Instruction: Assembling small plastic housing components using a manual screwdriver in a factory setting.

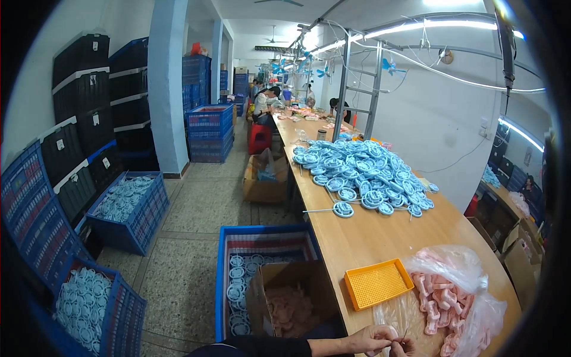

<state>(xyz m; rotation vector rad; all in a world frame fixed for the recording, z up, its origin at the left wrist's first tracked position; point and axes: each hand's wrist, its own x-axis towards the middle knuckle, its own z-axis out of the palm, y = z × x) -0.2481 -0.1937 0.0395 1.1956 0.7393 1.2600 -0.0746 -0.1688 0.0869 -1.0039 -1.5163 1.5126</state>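
At the table's near edge my left hand (369, 339) has its fingers closed around a small pale piece (385, 333), mostly hidden by the fingers. My right hand (405, 346) meets it, fingertips pinched together, with something thin and dark showing between them. Just right of my hands, pink plastic parts (443, 300) spill out of a clear plastic bag (455, 262). A yellow perforated tray (379, 284) lies beyond my hands on the wooden table (333, 238).
A large heap of light-blue round parts (363, 172) covers the table farther on. Left of the table stand a blue crate (222, 268) and a cardboard box (257, 297) with pink pieces. More crates (134, 223) line the left wall. Other people sit along the far table.
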